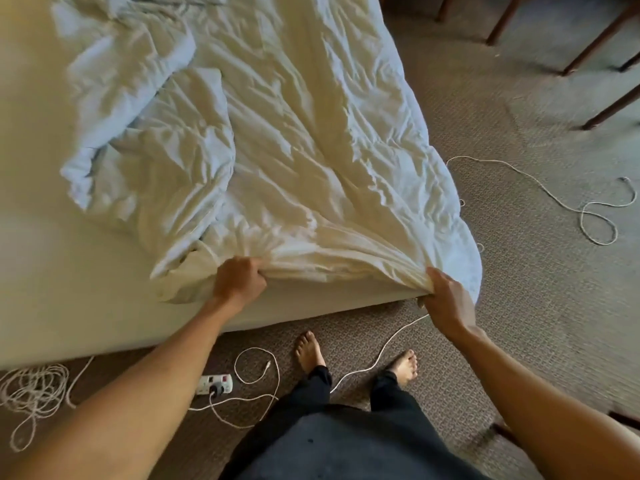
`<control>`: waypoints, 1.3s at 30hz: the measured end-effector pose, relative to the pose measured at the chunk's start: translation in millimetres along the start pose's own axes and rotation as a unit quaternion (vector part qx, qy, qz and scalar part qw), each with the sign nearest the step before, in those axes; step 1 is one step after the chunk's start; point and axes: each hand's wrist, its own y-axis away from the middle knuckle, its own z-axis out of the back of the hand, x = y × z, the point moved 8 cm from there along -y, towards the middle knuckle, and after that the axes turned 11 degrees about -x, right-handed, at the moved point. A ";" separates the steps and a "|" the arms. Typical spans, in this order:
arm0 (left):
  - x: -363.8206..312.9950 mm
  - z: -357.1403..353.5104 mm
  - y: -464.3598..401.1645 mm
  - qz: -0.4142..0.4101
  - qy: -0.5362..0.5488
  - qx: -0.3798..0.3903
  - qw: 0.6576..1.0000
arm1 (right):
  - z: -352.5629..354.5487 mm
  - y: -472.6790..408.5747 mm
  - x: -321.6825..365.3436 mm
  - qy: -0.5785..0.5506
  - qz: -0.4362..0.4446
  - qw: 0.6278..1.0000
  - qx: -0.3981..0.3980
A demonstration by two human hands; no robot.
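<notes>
Now both hands take the crumpled white sheet (294,140) at the near edge of the mattress (41,237). The left hand (239,280) has its fingers curled tightly around a gathered fold of the cloth, a little in from the near right corner. The right hand (446,296) grasps the sheet just at that corner, its fingers closed on the bunched cloth. The sheet lies spread over the right part of the mattress and hangs over its right edge, while the left part is bare. On the carpet (519,271) below, near the two bare feet (309,351), lie a white power strip (214,384), several white cables (383,348) and a bundle of cord (31,393)
</notes>
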 end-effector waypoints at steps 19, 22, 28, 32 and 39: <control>41.8 29.2 64.0 -0.126 -0.013 0.079 0.989 | -132.4 81.9 206.5 0.098 0.277 0.934 0.203; 36.4 33.7 84.8 -0.234 -0.019 0.019 0.972 | -115.5 84.4 215.4 0.122 0.291 0.939 0.136; 89.6 -50.9 114.9 -0.121 -0.139 0.253 0.950 | -132.6 126.9 187.8 0.072 0.294 0.898 0.320; 98.8 -96.0 134.4 -0.078 -0.133 0.406 0.901 | -121.0 118.8 153.4 0.072 0.220 0.917 0.324; 61.0 -105.7 92.4 -0.033 -0.003 0.358 0.933 | -88.9 70.4 112.1 0.042 0.111 0.955 0.273</control>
